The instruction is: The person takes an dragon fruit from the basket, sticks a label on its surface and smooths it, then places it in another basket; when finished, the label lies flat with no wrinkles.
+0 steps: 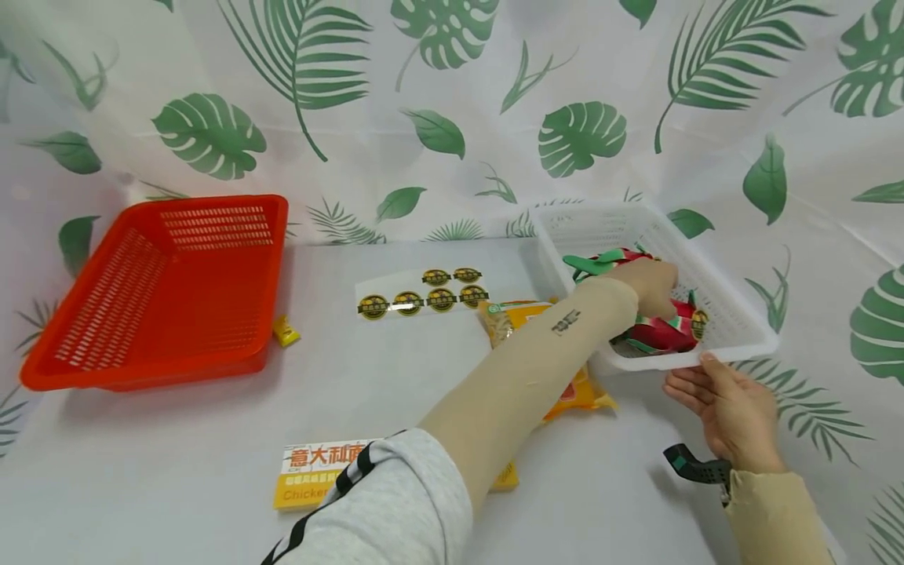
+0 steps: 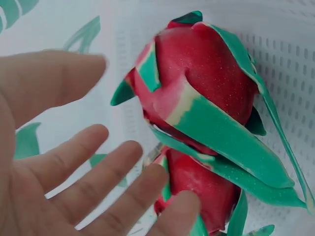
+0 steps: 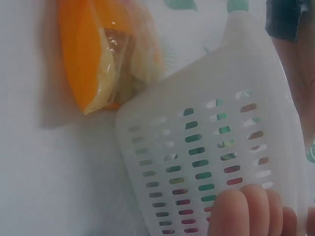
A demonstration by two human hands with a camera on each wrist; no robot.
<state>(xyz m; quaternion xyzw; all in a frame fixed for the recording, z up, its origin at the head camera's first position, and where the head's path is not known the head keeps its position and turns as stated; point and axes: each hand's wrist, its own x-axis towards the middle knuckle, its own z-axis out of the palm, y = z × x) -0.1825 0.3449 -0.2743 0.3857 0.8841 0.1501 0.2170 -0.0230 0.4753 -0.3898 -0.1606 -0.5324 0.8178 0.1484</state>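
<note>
My left arm reaches across to the white basket at the right. The left hand is inside it, over the red dragon fruits with green leaf tips. In the left wrist view, that hand's fingers are spread, with an upper dragon fruit and a lower dragon fruit just beyond them. A round black-and-gold sticker shows on one fruit. At the near corner, my right hand holds the basket's rim, thumb at the edge and fingers against the slotted outer wall.
A red basket stands at the left, a small yellow packet beside it. A sheet of round stickers lies mid-table. Under my left arm are an orange bag and a yellow-and-white box. A leaf-patterned cloth hangs behind.
</note>
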